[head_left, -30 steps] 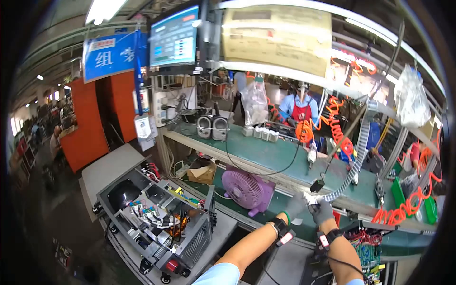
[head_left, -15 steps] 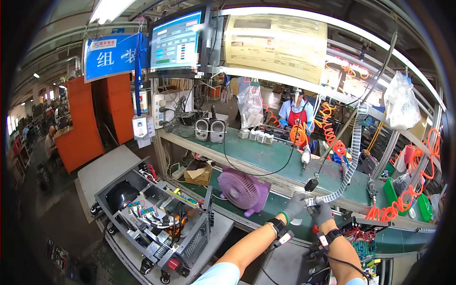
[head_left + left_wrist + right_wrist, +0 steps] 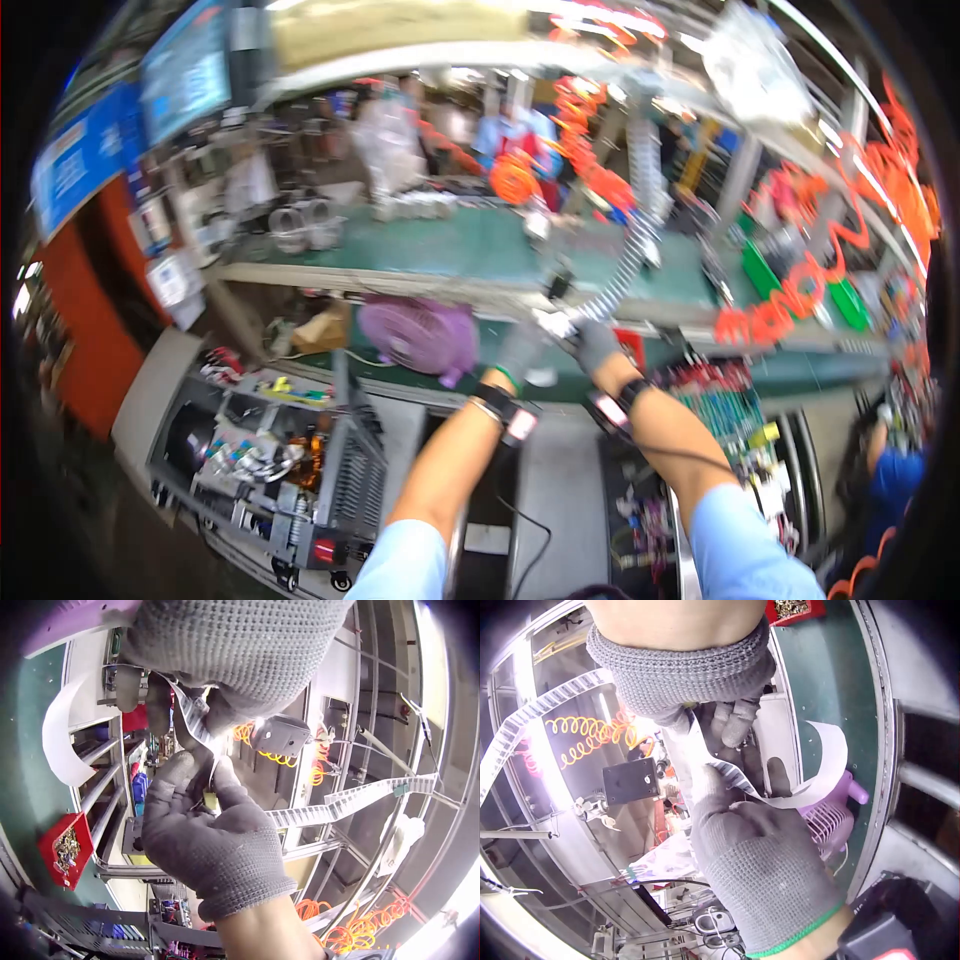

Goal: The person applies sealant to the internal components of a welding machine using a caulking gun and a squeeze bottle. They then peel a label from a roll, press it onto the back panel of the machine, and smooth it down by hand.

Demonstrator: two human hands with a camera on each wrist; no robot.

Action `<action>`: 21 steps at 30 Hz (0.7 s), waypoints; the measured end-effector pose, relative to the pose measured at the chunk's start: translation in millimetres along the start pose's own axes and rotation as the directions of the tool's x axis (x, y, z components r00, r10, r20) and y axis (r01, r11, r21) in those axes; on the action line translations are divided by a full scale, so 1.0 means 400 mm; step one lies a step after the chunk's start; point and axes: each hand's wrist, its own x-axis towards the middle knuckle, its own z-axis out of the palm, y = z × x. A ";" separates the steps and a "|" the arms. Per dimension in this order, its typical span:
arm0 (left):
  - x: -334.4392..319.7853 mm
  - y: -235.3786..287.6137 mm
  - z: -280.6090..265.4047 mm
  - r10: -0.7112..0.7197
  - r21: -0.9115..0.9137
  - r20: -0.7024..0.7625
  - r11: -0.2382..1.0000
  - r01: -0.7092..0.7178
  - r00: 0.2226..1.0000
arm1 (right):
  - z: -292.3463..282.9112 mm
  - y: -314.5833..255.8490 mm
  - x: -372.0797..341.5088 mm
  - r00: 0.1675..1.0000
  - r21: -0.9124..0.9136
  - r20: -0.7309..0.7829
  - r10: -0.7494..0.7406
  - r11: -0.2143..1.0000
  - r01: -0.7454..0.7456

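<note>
A long strip of labels hangs down from the overhead frame to both gloved hands. My left hand, in a grey glove with a green hem, pinches the strip between thumb and fingers. Close beside it, my right hand pinches the same strip; its thumb and fingertips come together on it in the left wrist view. A white tail of the strip curls free past the left hand in the right wrist view. The head view is blurred, and the fingers partly hide the piece between the hands.
Behind the hands runs a green shelf. A purple fan stands below it. To the left is an opened machine chassis; circuit boards lie at right. Orange coiled hoses hang above. A red bin holds small metal parts.
The head view has swung to the right, so the fan, chassis and screen sit further left. Both hands stay together on the label strip.
</note>
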 end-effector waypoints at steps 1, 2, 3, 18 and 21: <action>-0.040 0.075 -0.013 -0.156 -0.232 -0.034 0.962 0.144 0.987 | 0.008 -0.003 0.001 0.996 -0.020 -0.064 -0.062 0.998 0.061; -0.079 0.187 -0.012 -0.158 -0.077 -0.040 0.985 0.154 0.987 | 0.031 0.010 0.010 0.997 0.010 -0.083 0.000 1.000 0.001; -0.073 0.177 -0.016 -0.145 -0.142 -0.021 0.980 0.140 0.989 | 0.016 -0.009 0.007 0.999 0.008 -0.002 0.035 0.999 -0.035; -0.081 0.224 -0.025 -0.220 -0.084 -0.102 0.974 0.212 0.970 | 0.090 -0.033 0.080 0.765 0.938 0.312 0.563 -0.056 -0.341; -0.084 0.225 -0.021 -0.215 -0.042 -0.129 0.977 0.211 0.968 | 0.075 -0.049 0.072 0.772 0.935 0.310 0.554 -0.029 -0.355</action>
